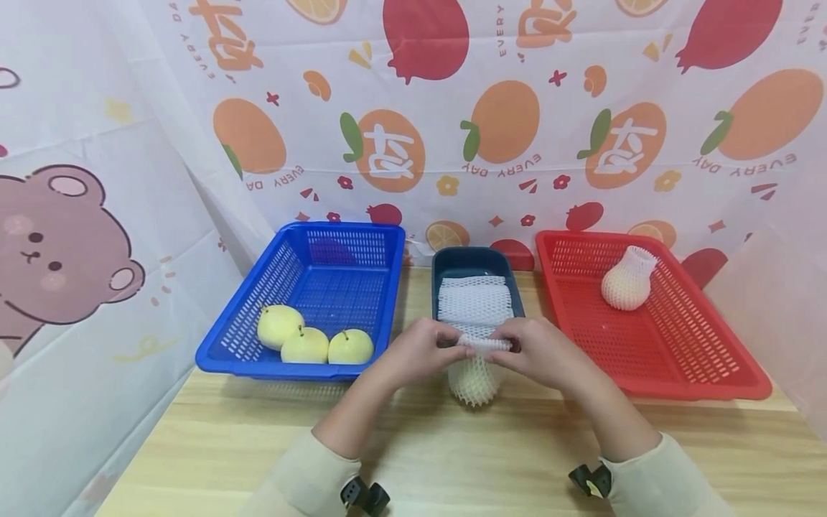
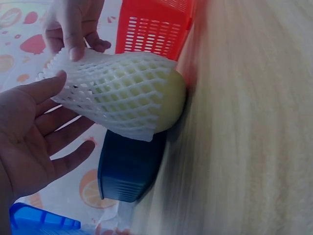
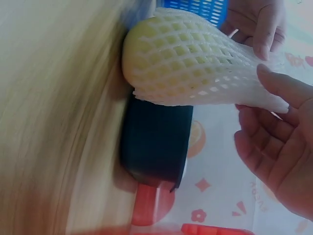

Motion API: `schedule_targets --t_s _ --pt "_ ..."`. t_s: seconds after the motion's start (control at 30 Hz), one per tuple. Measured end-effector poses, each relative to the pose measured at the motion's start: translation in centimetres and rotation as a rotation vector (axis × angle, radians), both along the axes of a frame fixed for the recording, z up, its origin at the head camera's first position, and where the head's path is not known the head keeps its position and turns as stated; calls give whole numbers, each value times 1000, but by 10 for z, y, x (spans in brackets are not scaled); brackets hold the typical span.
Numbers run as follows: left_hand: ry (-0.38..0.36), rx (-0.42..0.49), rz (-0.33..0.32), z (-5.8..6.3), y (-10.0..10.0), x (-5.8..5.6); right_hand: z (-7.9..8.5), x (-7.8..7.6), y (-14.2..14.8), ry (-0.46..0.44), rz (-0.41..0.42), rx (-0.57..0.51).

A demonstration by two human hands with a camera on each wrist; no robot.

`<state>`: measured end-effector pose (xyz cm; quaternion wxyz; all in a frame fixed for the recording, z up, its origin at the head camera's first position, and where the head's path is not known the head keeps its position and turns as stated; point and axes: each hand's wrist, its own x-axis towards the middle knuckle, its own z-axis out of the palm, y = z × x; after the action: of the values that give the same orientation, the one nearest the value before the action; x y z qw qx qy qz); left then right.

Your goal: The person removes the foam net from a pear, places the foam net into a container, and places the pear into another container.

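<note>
A pale yellow pear (image 2: 174, 104) stands on the table inside a white foam net sleeve (image 1: 477, 377); the bottom of the fruit pokes out below the mesh. My left hand (image 1: 418, 352) pinches the sleeve's open upper rim on one side, thumb against fingers. Across from it, my right hand (image 1: 541, 353) pinches the other side of that rim, its thumb (image 3: 279, 84) on the mesh. Just behind the pear, a dark teal tray (image 1: 466, 260) holds flat white foam net sleeves (image 1: 474, 298).
At left is a blue basket (image 1: 336, 291) with three bare yellow pears (image 1: 305, 346) near its front. A red basket (image 1: 601, 345) at right holds one pear in a foam net (image 1: 628, 281). A printed fruit-pattern cloth (image 1: 446, 143) hangs behind the wooden table (image 1: 439, 459).
</note>
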<state>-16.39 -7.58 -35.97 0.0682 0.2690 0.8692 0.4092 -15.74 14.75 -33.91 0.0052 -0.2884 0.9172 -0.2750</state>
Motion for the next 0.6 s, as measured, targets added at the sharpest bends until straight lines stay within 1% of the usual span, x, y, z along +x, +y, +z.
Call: schedule_targets --t_s 0.13,0.23,0.33,0.47,0.6 --pt "-27 30 18 6 -1 2 5 1 1 43 12 -83" --pt "-9 71 13 10 -1 3 10 1 0 61 6 -147" --pt "17 108 21 12 0 3 14 1 -2 66 0 -211" --pt "60 133 59 14 1 3 15 0 -6 41 -2 -277" --pt "119 205 114 19 2 3 13 -1 -9 -38 -32 -305"
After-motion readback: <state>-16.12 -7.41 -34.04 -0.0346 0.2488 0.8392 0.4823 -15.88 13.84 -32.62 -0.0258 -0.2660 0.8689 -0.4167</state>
